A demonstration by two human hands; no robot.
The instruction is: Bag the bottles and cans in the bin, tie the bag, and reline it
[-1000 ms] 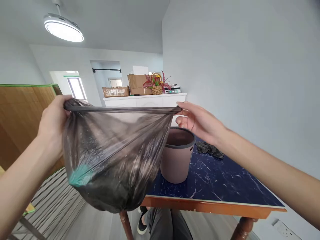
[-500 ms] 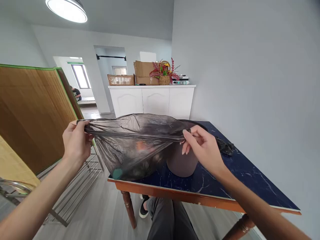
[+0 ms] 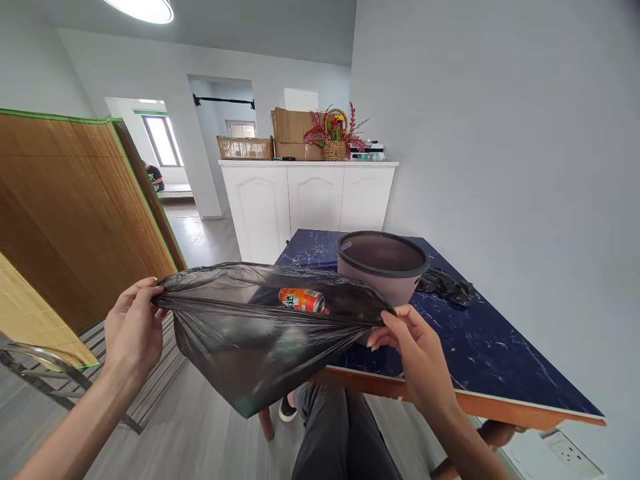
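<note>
I hold a dark, see-through trash bag point(image 3: 260, 353) stretched open between both hands, in front of the table edge. My left hand point(image 3: 131, 327) pinches the bag's rim at its left end. My right hand point(image 3: 415, 350) pinches the rim at its right end. Inside the open mouth lies an orange drink can point(image 3: 301, 300) on its side. Behind the bag, an empty mauve bin with a dark rim point(image 3: 383, 263) stands on the dark blue marble-patterned table point(image 3: 480, 347).
A crumpled black bag point(image 3: 445, 285) lies on the table right of the bin. A bamboo screen point(image 3: 65, 213) stands at the left over a metal rack. White cabinets point(image 3: 307, 200) with boxes and a flower basket stand behind. A person sits in the far doorway. My legs show below.
The bag came down from face height to table-edge level and its mouth spread open, showing the can inside. Both hands moved lower and closer to me; the bin is now uncovered.
</note>
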